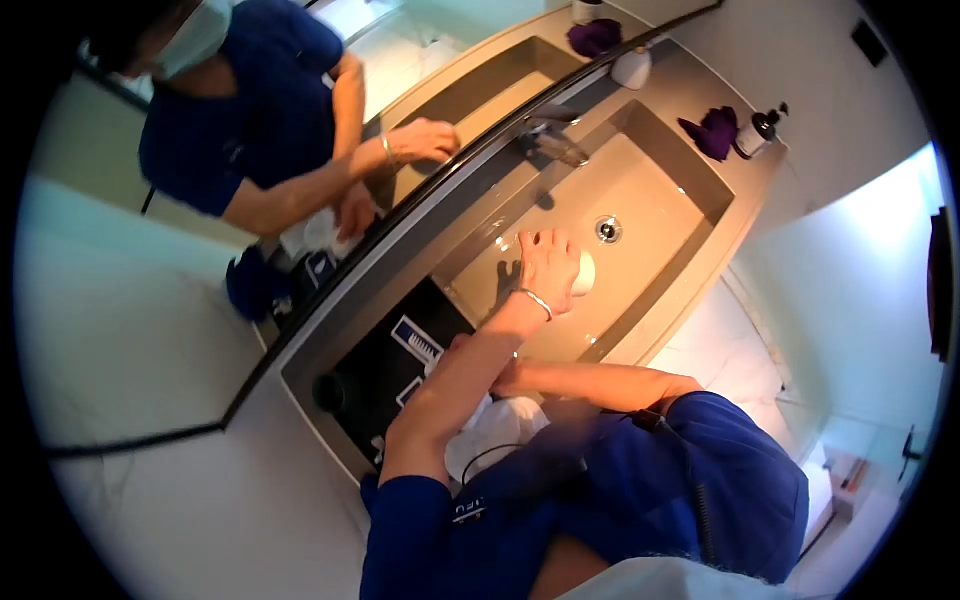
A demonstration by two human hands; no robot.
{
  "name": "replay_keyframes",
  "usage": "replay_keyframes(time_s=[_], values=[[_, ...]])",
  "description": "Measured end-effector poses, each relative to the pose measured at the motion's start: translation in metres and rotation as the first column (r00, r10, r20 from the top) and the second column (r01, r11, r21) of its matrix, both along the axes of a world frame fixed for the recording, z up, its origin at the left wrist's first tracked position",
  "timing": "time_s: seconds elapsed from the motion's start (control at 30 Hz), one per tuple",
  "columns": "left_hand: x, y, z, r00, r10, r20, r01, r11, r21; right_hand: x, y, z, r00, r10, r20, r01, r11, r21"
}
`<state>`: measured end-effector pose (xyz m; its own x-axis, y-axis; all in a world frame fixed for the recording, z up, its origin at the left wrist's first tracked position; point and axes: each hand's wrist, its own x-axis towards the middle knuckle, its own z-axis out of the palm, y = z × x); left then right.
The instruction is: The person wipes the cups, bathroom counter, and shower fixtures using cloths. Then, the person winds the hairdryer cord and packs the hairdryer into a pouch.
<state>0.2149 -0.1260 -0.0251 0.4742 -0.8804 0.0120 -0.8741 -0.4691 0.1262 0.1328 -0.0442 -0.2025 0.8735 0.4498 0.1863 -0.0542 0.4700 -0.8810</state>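
Note:
My left hand [549, 262], with a bracelet at the wrist, is over the basin of the sink [640, 200]. Its fingers are curled over a white rounded thing [584, 273], whose kind I cannot make out. Behind my left forearm, my right hand [508, 374] is mostly hidden, so its fingers do not show clearly. It lies by the near end of the basin, close to a black tray [375, 365] with small blue-and-white packets [415, 340]. White crumpled material [500, 430] shows below it, against my blue shirt.
A metal faucet [555, 140] projects over the basin, above the drain [608, 229]. At the far end stand a pump bottle [757, 135], a dark purple cloth [712, 133] and a white bottle [632, 68]. A large mirror [130, 330] runs along the counter. A dark cup [330, 392] stands on the tray.

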Motion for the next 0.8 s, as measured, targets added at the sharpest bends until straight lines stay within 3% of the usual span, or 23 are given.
replay_keyframes(time_s=[0.03,0.07,0.1,0.13,0.2,0.23,0.3,0.33,0.37,0.4,0.43,0.5,0.57,0.6,0.63,0.7,0.77,0.8], values=[[0.002,0.008,0.013,0.999,0.043,-0.004,-0.043,0.999,0.008,0.007,-0.004,0.004,0.998,0.033,0.049,-0.012,0.925,-0.380],[0.003,0.020,0.028,0.994,0.087,-0.070,-0.095,0.989,-0.113,0.013,-0.006,0.009,0.991,0.098,0.095,-0.003,0.714,-0.700],[0.001,0.036,0.043,0.981,0.137,-0.137,-0.166,0.959,-0.230,0.012,-0.011,0.033,0.989,0.098,0.114,0.041,0.555,-0.831],[-0.005,0.057,0.062,0.967,0.210,-0.146,-0.239,0.947,-0.216,0.011,-0.016,0.059,0.986,0.115,0.122,0.071,0.371,-0.926],[-0.019,0.104,0.088,0.805,0.095,-0.586,-0.470,0.704,-0.532,-0.001,-0.032,0.100,0.988,0.115,0.101,0.055,0.349,-0.935],[-0.030,0.132,0.085,0.787,0.162,-0.595,-0.530,0.670,-0.520,-0.005,-0.035,0.097,0.998,-0.001,0.060,0.054,0.472,-0.880],[-0.063,0.186,0.074,0.357,-0.167,-0.919,-0.767,0.509,-0.390,-0.003,-0.044,0.089,0.969,-0.233,-0.085,0.095,0.667,-0.739],[-0.082,0.212,0.070,0.307,-0.179,-0.935,-0.799,0.486,-0.355,0.000,-0.047,0.085,0.921,-0.344,-0.184,0.142,0.736,-0.662],[-0.104,0.234,0.051,0.174,-0.220,-0.960,-0.883,0.397,-0.251,0.004,-0.049,0.082,0.847,-0.442,-0.294,0.204,0.783,-0.588],[-0.125,0.252,0.026,0.045,-0.279,-0.959,-0.939,0.317,-0.137,0.009,-0.049,0.078,0.817,-0.435,-0.378,0.243,0.856,-0.457],[-0.146,0.263,0.010,0.046,-0.280,-0.959,-0.949,0.289,-0.130,0.012,-0.048,0.077,0.780,-0.417,-0.467,0.289,0.902,-0.322],[-0.185,0.276,-0.020,-0.162,-0.569,-0.806,-0.981,0.007,0.193,0.020,-0.040,0.119,0.725,-0.156,-0.671,0.204,0.979,-0.008],[-0.209,0.281,-0.038,-0.110,-0.680,-0.725,-0.981,-0.046,0.191,0.012,-0.020,0.168,0.697,-0.169,-0.697,0.162,0.984,-0.077],[-0.215,0.281,-0.040,-0.095,-0.774,-0.626,-0.973,-0.060,0.222,0.002,-0.016,0.167,0.863,-0.085,-0.499,-0.063,0.960,-0.273],[-0.216,0.283,-0.041,-0.064,-0.853,-0.519,-0.968,-0.074,0.241,-0.006,-0.011,0.169,0.954,0.085,-0.287,-0.222,0.844,-0.488],[-0.222,0.283,-0.044,-0.059,-0.827,-0.559,-0.962,-0.102,0.252,-0.021,-0.006,0.200,0.900,0.425,-0.096,-0.382,0.664,-0.642],[-0.227,0.283,-0.061,-0.220,-0.821,-0.526,-0.973,0.149,0.175,-0.015,-0.005,0.197,0.717,0.673,0.181,-0.382,0.597,-0.706],[-0.229,0.276,-0.050,-0.268,-0.782,-0.564,-0.956,0.144,0.254,-0.015,-0.003,0.204,0.710,0.680,0.183,-0.388,0.594,-0.704]])
